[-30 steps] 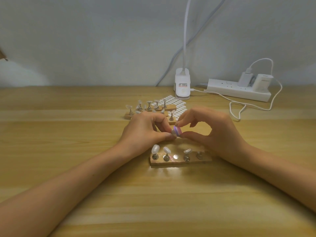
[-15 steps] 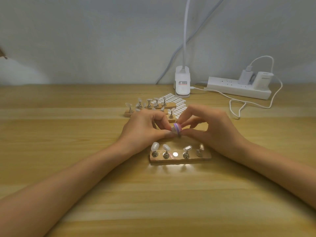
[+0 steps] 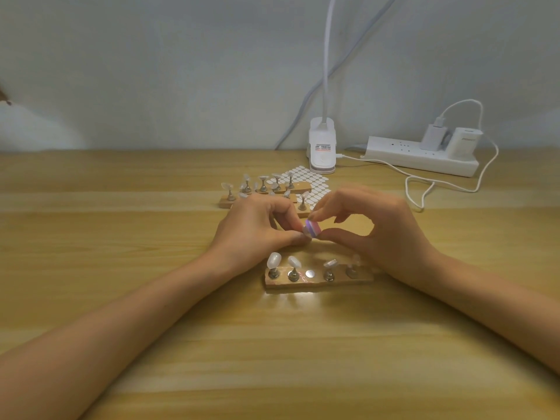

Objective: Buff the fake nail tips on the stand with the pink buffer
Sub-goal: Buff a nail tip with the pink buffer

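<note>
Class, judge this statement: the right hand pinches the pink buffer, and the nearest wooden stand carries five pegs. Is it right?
Not quite. The nearest wooden stand carries four pegs, not five: its middle spot shows only a bare metal disc, as the head view shows. The right hand does pinch the pink buffer.

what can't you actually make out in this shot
Nail tip pinched by the left hand: head view, mostly covered by that hand and the pink buffer in the right hand.
Top of the lamp neck: head view, cut off by the top edge.
Label on the lamp clamp: head view, too small to read.
Far stands: head view, partly behind both hands.
</note>
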